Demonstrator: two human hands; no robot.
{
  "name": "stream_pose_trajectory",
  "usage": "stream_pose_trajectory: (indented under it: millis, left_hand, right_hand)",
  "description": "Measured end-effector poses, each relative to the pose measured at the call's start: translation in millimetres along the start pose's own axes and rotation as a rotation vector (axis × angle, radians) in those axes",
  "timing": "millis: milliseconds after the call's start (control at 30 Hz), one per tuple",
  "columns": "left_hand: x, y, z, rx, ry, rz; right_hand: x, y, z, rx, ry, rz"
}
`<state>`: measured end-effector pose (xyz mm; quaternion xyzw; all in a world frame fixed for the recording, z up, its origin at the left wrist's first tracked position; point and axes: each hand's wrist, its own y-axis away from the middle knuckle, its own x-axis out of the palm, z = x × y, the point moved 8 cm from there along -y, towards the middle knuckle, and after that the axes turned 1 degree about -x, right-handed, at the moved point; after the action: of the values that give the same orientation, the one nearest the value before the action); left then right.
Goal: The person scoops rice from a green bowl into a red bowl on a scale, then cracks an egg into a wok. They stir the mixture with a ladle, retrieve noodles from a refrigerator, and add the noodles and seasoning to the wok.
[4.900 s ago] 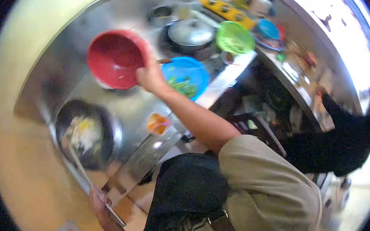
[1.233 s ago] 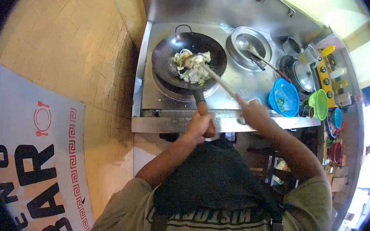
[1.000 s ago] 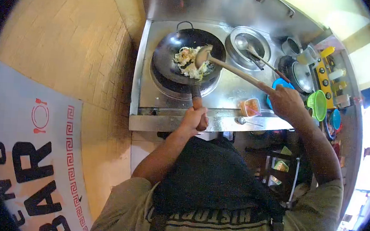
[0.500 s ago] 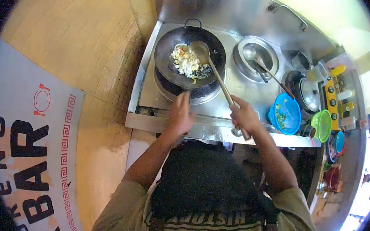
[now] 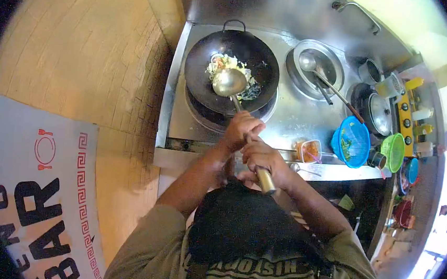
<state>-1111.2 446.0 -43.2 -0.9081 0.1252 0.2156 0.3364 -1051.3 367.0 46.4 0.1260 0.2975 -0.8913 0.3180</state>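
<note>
A black wok (image 5: 199,82) stands on the left burner with a mix of pale, orange and dark food (image 5: 224,63) in it. The round bowl of a metal ladle (image 5: 229,82) lies over the food. My right hand (image 5: 268,160) is closed round the ladle's long handle, whose thick end sticks out below the fingers. Beside it, at the near rim of the wok, my left hand (image 5: 242,130) is closed round the wok handle (image 5: 230,166), a brown part of which shows below. The two hands are close together and the ladle handle crosses past my left fingers.
A metal basin (image 5: 302,83) with a second ladle (image 5: 328,85) stands right of the wok. Farther right are a blue basket (image 5: 358,145), a green basket (image 5: 393,151), a lidded pot (image 5: 379,114) and bottles. A container of orange food (image 5: 309,151) sits by the front edge.
My right hand has moved left with the ladle, bringing its handle close to upright in view. My left hand has closed round the wok handle. The orange food container now shows.
</note>
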Motion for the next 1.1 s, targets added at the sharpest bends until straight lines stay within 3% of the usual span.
stream_pose_trajectory:
  millis: [167, 200, 233, 300, 367, 400, 533, 567, 633, 733, 800, 833, 867, 967, 1000, 1100]
  left_hand:
    - [-29, -51, -22, -0.050, 0.065, 0.066]
    - [-33, -54, -10, 0.026, 0.071, -0.102]
    - [-41, -58, -1, -0.029, 0.037, -0.116]
    - [-32, -51, 34, -0.171, 0.123, -0.090]
    - [-19, -46, 35, -0.177, 0.145, 0.053]
    - [-23, -48, 18, -0.048, 0.146, 0.038]
    - [-14, -77, 5, 0.090, 0.130, 0.067]
    - [-19, -84, 17, -0.015, 0.197, 0.022]
    - [-13, -85, 47, -0.150, 0.340, -0.016]
    - [3, -77, 43, -0.136, 0.275, 0.163]
    - [-1, -83, 42, -0.092, 0.220, 0.091]
    - [-9, -89, 36, -0.055, 0.185, 0.057]
    - [-10, -91, 36, -0.083, 0.297, 0.192]
    - [-27, -94, -5, -0.045, 0.324, 0.059]
    - [-23, -94, -10, 0.001, 0.150, 0.103]
    - [-46, -92, -12, 0.070, 0.119, -0.021]
  right_hand:
    - [-43, -40, 22, 0.068, 0.004, -0.149]
    - [-42, -47, 18, 0.033, 0.040, -0.146]
    - [-40, -56, 10, -0.003, 0.080, -0.141]
    - [-29, -55, -34, 0.161, 0.023, -0.176]
    - [-25, -39, -34, 0.193, 0.095, -0.169]
    - [-30, -37, -24, 0.164, 0.042, -0.207]
    - [-62, -48, -3, 0.118, 0.011, -0.237]
    - [-64, -59, -4, 0.055, 0.129, -0.239]
    - [-62, -58, -43, 0.154, 0.091, -0.276]
    - [-61, -46, -45, 0.230, 0.034, -0.214]
    - [-61, -45, -50, 0.218, 0.054, -0.253]
    - [-63, -50, -49, 0.200, 0.071, -0.280]
    - [-74, -60, -43, 0.174, 0.029, -0.316]
    - [-87, -69, -1, 0.176, -0.002, -0.264]
    - [-86, -67, 9, 0.156, -0.012, -0.279]
    - [-71, -80, 31, 0.004, 0.074, -0.261]
